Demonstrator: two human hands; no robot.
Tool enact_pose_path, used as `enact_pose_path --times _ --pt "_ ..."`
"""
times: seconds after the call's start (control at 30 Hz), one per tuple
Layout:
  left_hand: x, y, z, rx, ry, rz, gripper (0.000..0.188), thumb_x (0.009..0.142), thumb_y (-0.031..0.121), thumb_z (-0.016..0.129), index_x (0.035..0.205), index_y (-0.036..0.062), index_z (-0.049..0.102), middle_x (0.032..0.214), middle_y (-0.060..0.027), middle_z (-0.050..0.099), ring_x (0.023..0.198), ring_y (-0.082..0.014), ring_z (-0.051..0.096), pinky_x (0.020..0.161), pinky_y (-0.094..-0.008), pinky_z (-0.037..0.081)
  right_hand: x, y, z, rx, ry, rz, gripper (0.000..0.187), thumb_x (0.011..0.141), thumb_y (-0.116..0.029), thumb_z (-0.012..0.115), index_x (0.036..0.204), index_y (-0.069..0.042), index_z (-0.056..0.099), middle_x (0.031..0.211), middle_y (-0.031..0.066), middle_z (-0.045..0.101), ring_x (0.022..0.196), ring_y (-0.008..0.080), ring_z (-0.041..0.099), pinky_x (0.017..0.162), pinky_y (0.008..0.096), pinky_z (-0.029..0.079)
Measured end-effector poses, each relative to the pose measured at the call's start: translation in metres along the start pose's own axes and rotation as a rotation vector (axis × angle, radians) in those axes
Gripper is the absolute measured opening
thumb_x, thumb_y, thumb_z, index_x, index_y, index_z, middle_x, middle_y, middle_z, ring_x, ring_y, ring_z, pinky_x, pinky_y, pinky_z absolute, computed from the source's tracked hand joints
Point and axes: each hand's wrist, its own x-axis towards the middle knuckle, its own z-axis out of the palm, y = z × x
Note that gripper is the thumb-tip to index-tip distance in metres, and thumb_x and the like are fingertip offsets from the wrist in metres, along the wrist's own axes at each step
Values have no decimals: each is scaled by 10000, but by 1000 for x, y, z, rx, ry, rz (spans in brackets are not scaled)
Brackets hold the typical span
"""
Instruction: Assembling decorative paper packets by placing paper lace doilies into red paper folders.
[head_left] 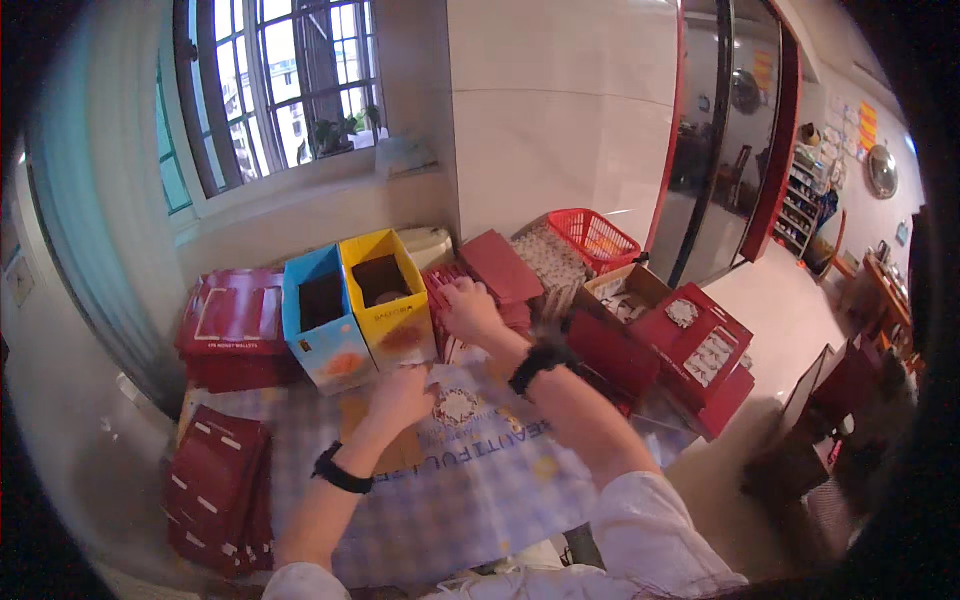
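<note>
My left hand (402, 396) is over the middle of the table with its fingers closed, and what they hold is hidden. Beneath it lies a flat brown piece (398, 452), and just to its right is a white, lacy floral cutout (457, 406). Farther back, my right hand (470, 308) reaches into a pile of dark red cards (515, 318), its bent fingers closed on the edge of a red card. Left of that pile stand a yellow open box (402, 335) and a blue open box (333, 358), both with dark insides.
Red boxes (232, 325) are stacked at the back left, above a pile of red folders (215, 485). Patterned white pieces (552, 262) and a red plastic basket (592, 240) stand at the back. An open cardboard box (618, 290) and red patterned boxes (695, 345) are at right.
</note>
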Motion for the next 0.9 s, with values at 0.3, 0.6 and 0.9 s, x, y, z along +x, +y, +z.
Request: enact_pose_path --times 0.3,0.6,0.9 --pt "-50 -17 -46 -11 305 -4 299 719 249 578 917 26 599 860 -156 606 850 -306 562 737 -404 434 -74 54 -152 -108 -518 37 372 741 -333 588 927 -12 561 898 171 581 815 342 551 746 388 444" --pt "-54 -18 -49 -39 364 79 325 713 241 597 951 20 588 885 -140 609 872 -303 560 792 -396 407 -147 62 -159 -507 -515 374 296 761 -328 524 880 -59 562 817 147 607 770 349 582 656 429 465" --pt "-58 -3 -55 -450 233 349 727 674 254 683 1266 35 323 1232 -178 417 1143 -295 410 958 -391 318 -116 -8 -194 193 -212 94 172 811 -131 524 923 -5 554 704 148 568 650 160 537 608 308 440"
